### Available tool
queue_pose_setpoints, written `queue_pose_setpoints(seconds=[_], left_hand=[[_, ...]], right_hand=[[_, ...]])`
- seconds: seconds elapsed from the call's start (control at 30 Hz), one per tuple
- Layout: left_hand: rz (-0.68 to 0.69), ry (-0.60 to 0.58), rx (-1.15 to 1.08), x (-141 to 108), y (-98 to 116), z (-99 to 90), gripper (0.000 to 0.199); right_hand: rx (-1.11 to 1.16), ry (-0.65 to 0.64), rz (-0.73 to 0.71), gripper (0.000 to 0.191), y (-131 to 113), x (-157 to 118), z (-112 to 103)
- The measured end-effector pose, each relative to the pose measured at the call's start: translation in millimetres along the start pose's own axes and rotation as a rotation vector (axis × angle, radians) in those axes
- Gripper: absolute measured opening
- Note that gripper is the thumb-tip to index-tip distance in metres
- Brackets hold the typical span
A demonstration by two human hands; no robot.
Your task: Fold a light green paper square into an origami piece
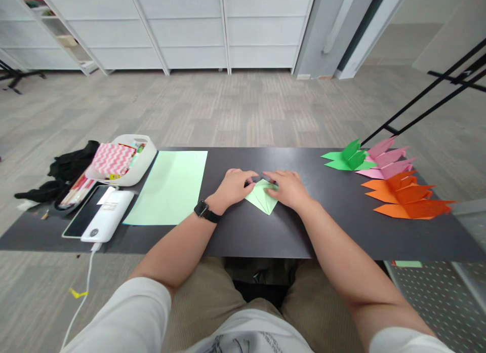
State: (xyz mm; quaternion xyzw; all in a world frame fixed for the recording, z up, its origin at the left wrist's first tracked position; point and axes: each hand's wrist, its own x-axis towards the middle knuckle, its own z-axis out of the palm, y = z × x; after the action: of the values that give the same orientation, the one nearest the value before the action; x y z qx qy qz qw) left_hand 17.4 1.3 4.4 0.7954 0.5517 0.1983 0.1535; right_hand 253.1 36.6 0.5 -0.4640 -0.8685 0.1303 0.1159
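A small piece of pale green folded paper lies on the dark table in front of me, its creases meeting near the point that faces me. My left hand holds its left edge, with thumb and fingers closed at the upper left corner. On the other side, my right hand grips the right edge, the thumb lying on top of the paper. Both hands have curled fingers whose tips nearly meet at the paper's far end. A black watch is on my left wrist.
Left of my hands lies a stack of light green sheets. Beyond it are a white power bank with a cable, a tablet, a white basket and black cloth. Folded green, pink and orange paper pieces stand right.
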Motion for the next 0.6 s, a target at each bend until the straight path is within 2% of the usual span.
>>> queue_pose_setpoints(seconds=[0.1,0.2,0.27,0.33,0.47,0.6], left_hand=[[-0.036,0.037,0.046,3.9,1.3,3.8,0.025],[-0.017,0.058,0.143,7.9,3.3,6.8,0.016],[0.02,0.042,0.184,8.3,4.2,7.7,0.019],[0.039,0.021,0.19,6.6,4.5,7.4,0.024],[0.069,0.015,0.173,-0.1,2.4,5.4,0.02],[0.094,-0.001,0.18,-4.6,0.2,5.0,0.025]], right_hand=[[0.037,0.071,-0.007,0.047,0.2,-1.8,4.4],[0.002,0.126,-0.02,0.026,0.5,-3.6,6.0],[-0.019,0.121,-0.045,0.016,0.6,-4.5,5.9],[-0.018,0.098,-0.069,0.016,0.6,-4.9,5.4],[-0.009,0.043,-0.092,0.021,1.3,-5.1,4.3],[0.009,0.016,-0.106,0.023,3.5,-5.4,2.6]])
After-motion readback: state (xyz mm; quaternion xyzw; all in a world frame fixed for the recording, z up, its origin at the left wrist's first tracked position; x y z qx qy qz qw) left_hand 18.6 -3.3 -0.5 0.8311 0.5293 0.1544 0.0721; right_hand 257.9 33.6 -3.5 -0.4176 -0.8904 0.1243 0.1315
